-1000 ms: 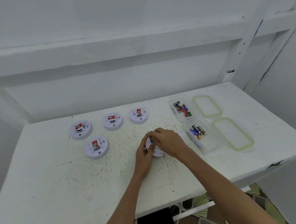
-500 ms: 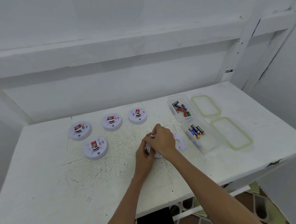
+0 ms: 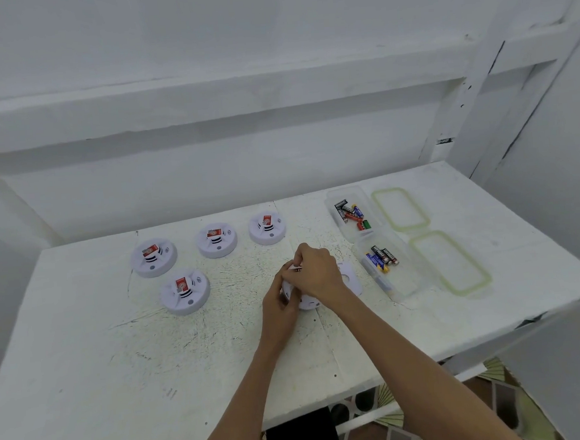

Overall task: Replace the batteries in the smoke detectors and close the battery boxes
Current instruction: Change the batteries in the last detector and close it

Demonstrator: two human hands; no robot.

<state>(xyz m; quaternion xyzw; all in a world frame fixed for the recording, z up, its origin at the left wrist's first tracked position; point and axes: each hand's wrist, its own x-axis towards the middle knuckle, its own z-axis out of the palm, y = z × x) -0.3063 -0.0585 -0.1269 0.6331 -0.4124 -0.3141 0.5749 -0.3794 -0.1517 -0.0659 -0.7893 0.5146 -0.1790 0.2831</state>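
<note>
A white smoke detector (image 3: pixel 306 301) lies in the middle of the white table, mostly hidden under my hands. My left hand (image 3: pixel 279 306) grips its left edge. My right hand (image 3: pixel 314 269) curls over its top, fingertips pinching a small object (image 3: pixel 297 269) that I cannot make out clearly. A white round cover plate (image 3: pixel 349 277) lies just right of the detector. Several other detectors with red labels stand to the left, among them one at the front (image 3: pixel 184 290) and one at the back (image 3: pixel 267 227).
Two clear plastic boxes of batteries, the far one (image 3: pixel 351 212) and the near one (image 3: pixel 384 263), stand at the right. Their green-rimmed lids (image 3: pixel 401 208) (image 3: pixel 451 261) lie beside them. The table's front edge (image 3: pixel 329 409) runs near my forearms; a wall and beam stand behind.
My right hand shifted left and up over the detector, uncovering the cover plate at its right. My left hand stayed on the detector's left edge.
</note>
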